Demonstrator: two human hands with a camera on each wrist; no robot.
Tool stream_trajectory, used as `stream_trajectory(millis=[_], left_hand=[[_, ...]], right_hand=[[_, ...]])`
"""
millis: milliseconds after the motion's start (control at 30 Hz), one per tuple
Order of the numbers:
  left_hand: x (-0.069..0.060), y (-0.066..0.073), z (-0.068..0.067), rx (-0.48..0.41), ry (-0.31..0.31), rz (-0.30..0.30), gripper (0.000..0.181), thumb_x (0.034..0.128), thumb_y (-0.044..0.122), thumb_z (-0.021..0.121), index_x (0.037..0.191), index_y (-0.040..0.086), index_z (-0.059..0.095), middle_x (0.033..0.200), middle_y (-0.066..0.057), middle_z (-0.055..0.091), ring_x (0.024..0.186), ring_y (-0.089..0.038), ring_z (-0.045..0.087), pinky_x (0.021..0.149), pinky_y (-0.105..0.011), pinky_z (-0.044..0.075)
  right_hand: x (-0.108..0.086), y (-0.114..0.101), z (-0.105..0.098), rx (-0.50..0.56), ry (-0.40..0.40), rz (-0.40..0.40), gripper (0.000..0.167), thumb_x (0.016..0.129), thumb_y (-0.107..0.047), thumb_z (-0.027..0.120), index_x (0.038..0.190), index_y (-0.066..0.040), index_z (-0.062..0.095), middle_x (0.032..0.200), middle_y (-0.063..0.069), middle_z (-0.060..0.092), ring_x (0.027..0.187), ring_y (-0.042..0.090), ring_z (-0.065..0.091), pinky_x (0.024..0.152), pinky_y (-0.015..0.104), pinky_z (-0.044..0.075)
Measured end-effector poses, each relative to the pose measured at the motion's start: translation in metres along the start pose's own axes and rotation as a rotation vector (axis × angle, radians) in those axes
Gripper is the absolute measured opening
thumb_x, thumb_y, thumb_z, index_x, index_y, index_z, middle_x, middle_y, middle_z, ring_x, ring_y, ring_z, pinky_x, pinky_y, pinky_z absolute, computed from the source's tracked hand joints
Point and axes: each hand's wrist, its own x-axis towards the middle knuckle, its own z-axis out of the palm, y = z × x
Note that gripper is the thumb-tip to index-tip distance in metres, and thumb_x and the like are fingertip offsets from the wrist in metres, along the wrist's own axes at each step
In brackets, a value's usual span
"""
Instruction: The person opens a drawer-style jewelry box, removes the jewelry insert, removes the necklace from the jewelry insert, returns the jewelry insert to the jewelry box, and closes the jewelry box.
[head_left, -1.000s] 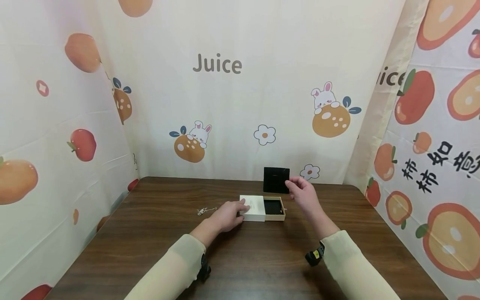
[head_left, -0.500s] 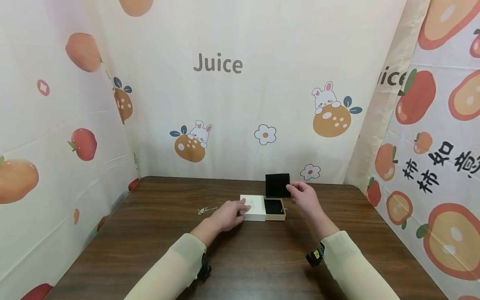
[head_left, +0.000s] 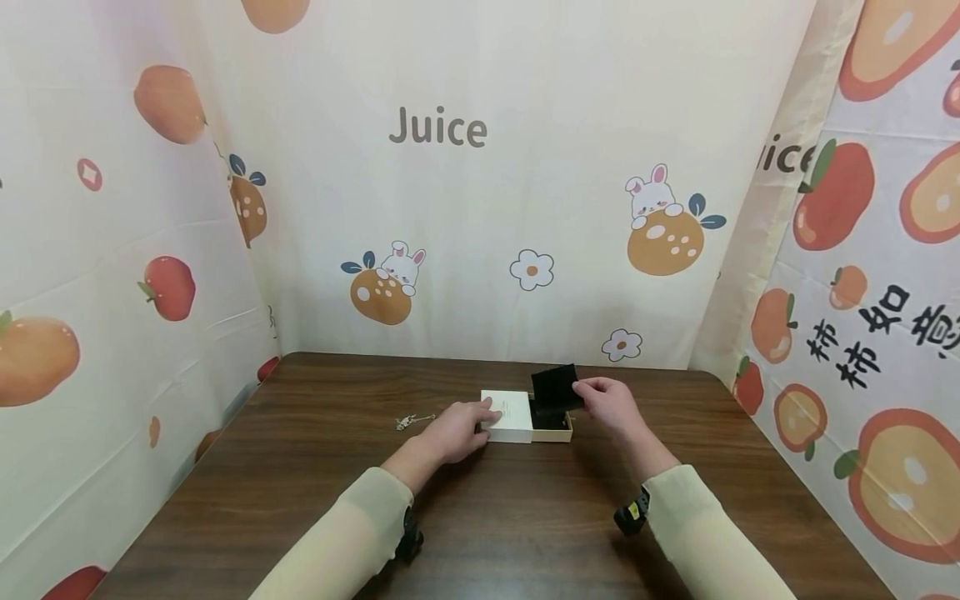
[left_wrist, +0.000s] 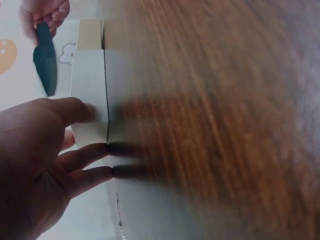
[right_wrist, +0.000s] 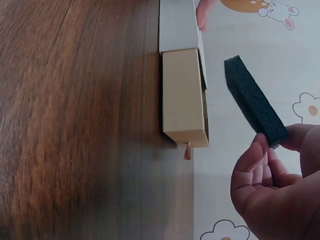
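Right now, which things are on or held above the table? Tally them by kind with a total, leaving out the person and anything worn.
Box (white sleeve with a tan tray partly out): 1
Black pad: 1
Silver-coloured chain: 1
Total: 3
The inside of the tray is mostly hidden, so its contents are not counted.

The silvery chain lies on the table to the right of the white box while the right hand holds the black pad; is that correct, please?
Not quite: the head view shows the silvery chain lying to the left of the white box. It is on the table, and the right hand holds the black pad.
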Motion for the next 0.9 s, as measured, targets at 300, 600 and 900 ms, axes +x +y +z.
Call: stream_trajectory(millis=[300,600,900], left_hand=[[-0.001,0.001,0.0,-0.023,-0.003,-0.01,0.043,0.1059,0.008,0.071,0.149,0.008,0.069,0.167,-0.019,0.052,0.154,-0.036,0.054,0.124,-0.051,0.048],[-0.001,0.0,0.001,-0.013,-0.004,-0.015,0.044,0.1059,0.008,0.071,0.15,0.008,0.068,0.168,-0.018,0.051,0.154,-0.036,0.054,0.124,-0.051,0.048],[0.0,0.0,0.003,-0.017,-0.005,-0.03,0.044,0.1058,0.009,0.072,0.15,0.009,0.068,0.168,-0.017,0.051,0.155,-0.035,0.054,0.125,-0.051,0.047]], right_hand=[[0.0,0.006,0.0,-0.065,-0.022,0.047,0.038,0.111,-0.029,0.063,0.125,0.005,0.074,0.098,0.01,0.069,0.081,0.02,0.063,0.073,0.03,0.051],[0.003,0.012,-0.001,-0.091,-0.044,0.074,0.036,0.111,-0.026,0.064,0.122,0.008,0.073,0.097,0.012,0.071,0.076,0.017,0.064,0.068,0.028,0.055],[0.006,0.015,0.009,-0.1,-0.05,0.075,0.037,0.11,-0.026,0.067,0.123,0.008,0.074,0.104,0.015,0.073,0.083,0.019,0.066,0.071,0.025,0.06]])
